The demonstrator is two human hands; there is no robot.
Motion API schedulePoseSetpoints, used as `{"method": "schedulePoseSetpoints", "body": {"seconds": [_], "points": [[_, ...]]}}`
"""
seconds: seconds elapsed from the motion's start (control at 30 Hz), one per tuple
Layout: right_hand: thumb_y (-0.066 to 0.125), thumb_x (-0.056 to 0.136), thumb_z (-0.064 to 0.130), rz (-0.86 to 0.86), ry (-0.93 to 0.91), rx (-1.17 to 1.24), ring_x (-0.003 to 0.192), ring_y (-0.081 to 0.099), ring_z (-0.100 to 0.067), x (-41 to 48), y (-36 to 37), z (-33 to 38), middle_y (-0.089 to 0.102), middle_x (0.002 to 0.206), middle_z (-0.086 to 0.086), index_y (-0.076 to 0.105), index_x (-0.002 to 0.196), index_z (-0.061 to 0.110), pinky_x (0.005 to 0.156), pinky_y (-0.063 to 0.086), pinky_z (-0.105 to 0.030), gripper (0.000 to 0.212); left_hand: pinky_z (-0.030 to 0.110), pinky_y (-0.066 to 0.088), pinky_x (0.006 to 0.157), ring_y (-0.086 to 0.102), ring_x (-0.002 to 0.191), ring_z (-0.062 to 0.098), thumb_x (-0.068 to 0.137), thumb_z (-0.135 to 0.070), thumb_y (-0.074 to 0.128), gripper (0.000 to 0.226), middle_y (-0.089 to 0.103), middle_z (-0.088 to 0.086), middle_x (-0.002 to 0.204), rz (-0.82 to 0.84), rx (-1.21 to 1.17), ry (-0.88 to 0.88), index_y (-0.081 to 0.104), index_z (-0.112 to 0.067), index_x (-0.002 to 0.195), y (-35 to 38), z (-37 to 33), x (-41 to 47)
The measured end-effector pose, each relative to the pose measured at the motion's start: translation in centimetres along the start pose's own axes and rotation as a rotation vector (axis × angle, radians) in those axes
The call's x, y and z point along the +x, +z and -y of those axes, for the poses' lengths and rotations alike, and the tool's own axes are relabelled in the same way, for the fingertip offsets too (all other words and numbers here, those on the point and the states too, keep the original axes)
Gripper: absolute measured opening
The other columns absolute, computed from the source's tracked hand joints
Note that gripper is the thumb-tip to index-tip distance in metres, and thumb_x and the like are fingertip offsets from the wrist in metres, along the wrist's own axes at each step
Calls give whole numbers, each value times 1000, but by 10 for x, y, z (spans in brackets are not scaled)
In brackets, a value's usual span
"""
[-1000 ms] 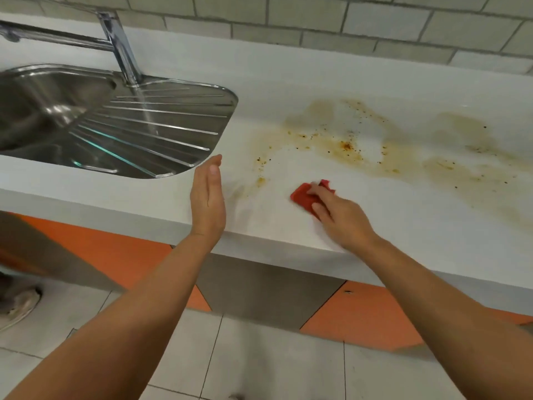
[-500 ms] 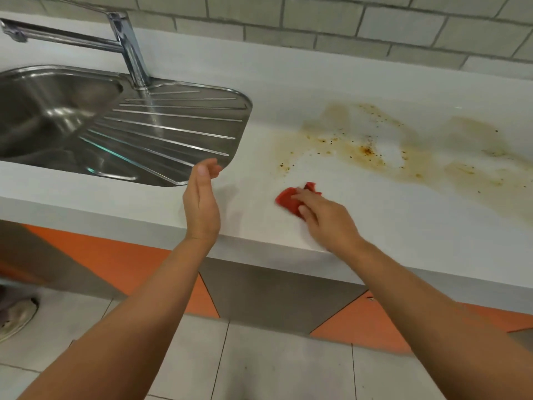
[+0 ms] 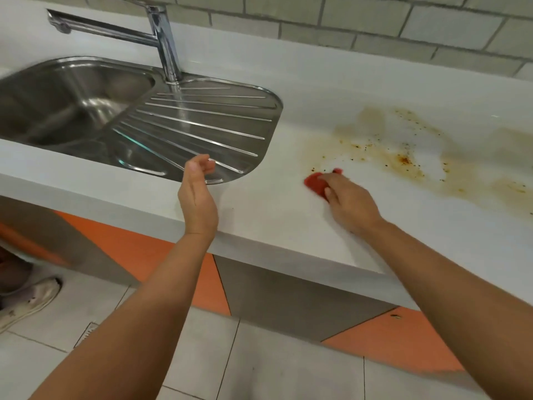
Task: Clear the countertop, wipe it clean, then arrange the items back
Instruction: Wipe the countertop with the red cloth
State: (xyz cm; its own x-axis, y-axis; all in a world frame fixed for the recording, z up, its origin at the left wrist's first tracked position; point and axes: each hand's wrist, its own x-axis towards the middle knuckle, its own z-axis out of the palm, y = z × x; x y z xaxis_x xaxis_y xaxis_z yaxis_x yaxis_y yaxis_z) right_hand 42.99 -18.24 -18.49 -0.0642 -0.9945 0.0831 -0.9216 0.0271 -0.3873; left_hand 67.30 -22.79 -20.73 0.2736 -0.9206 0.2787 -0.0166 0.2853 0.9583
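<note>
A white countertop [image 3: 277,203] carries a wide brown-yellow stain [image 3: 403,151] with dark specks on its right half. My right hand [image 3: 350,204] presses a small red cloth [image 3: 315,181] flat on the counter at the stain's near left edge; most of the cloth is hidden under my fingers. My left hand [image 3: 197,194] hovers edge-on above the counter's front, near the corner of the sink's drainboard, fingers loosely curled and holding nothing.
A stainless steel sink [image 3: 72,108] with a ribbed drainboard [image 3: 202,131] fills the left of the counter, its tap [image 3: 161,39] swung left. A tiled wall stands behind. Orange and grey cabinet fronts [image 3: 150,249] lie below. A shoe [image 3: 26,301] rests on the floor at left.
My right hand has slid the red cloth a little left along the stain's edge. My left hand's fingers have gone from straight to loosely curled. The view has shifted left.
</note>
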Motion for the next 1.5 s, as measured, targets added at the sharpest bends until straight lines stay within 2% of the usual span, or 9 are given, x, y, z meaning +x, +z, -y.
{"method": "schedulePoseSetpoints", "body": {"seconds": [0.13,0.3,0.5,0.73,0.97,1.17,1.27,1.33,1.5], "points": [[37,98,11,55,-85,12,135,34,-22,23,29,54,34,149,-5,37,140,11,101,21,-23,42,2,35,83,54,92,-9,94,-34,21,42,58,-13,97,17,88,71,55,-16,112,3,1,-5],[43,96,19,147,-464,99,127,41,-16,-28,40,88,48,139,2,51,133,18,100,34,-27,37,12,38,90,56,98,5,86,-54,19,56,60,-13,99,26,32,58,54,-18,112,-1,3,0],[40,95,14,9,-208,16,125,42,-26,25,42,60,48,137,-5,50,132,13,102,30,-29,38,-1,33,83,55,98,0,84,-55,19,55,59,-13,100,48,78,71,52,-21,112,0,0,-3],[46,93,7,148,-525,145,125,41,-17,-22,49,101,51,135,1,56,127,15,103,30,-24,36,14,37,90,57,102,12,80,-60,22,59,61,-7,102,20,-20,8,54,-21,110,-3,0,3],[42,94,7,53,-254,47,123,44,-23,25,48,83,51,134,-4,52,129,13,104,30,-30,37,2,35,85,55,99,4,80,-60,19,59,58,-14,100,45,19,25,51,-23,112,-2,-1,0],[47,91,10,334,-517,226,110,47,-22,-23,41,98,57,117,-8,61,118,6,94,32,-26,30,14,37,89,56,99,10,78,-62,21,61,60,-9,99,23,-37,-14,53,-21,110,-3,0,2],[46,90,11,382,-278,561,100,54,-20,-24,6,69,63,104,-7,65,109,5,87,37,-23,27,9,37,89,55,100,9,77,-63,20,63,59,-11,100,34,-31,-16,52,-21,111,-3,-1,3],[44,95,10,179,-66,685,103,57,-22,0,1,59,64,111,-7,63,112,9,85,39,-22,26,2,36,85,55,98,5,77,-63,19,63,58,-11,100,38,-18,-12,51,-22,112,-3,-1,2],[36,100,20,74,-207,40,135,34,-21,32,46,90,38,146,-3,40,140,15,108,24,-27,41,12,37,88,56,98,7,77,-64,21,60,60,-14,98,32,-20,-27,52,-25,109,-4,-1,4]]}}
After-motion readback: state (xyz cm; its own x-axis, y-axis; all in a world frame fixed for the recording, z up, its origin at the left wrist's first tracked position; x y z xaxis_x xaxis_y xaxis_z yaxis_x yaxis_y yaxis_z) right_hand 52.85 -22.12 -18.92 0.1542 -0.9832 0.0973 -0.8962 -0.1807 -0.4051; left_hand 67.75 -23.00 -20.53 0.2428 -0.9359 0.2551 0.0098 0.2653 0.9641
